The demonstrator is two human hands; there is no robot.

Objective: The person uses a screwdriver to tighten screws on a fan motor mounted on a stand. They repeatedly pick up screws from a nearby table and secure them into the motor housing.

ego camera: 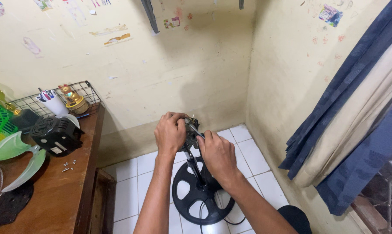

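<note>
A stripped fan motor [190, 132] sits atop a black stand pole [194, 167] that rises from a round black base [191, 201] on the white tile floor. My left hand [170, 132] wraps around the motor from the left. My right hand [217, 155] holds a thin metal tool, probably a screwdriver [194, 128], with its tip against the motor's top. A black cord [228, 221] trails from the base.
A wooden table [57, 195] at left carries a black motor cover [56, 135], green fan blades [18, 156], small loose screws [68, 165] and a wire rack [81, 93] with a cup and figurine. Blue and beige curtains [356, 125] hang at right.
</note>
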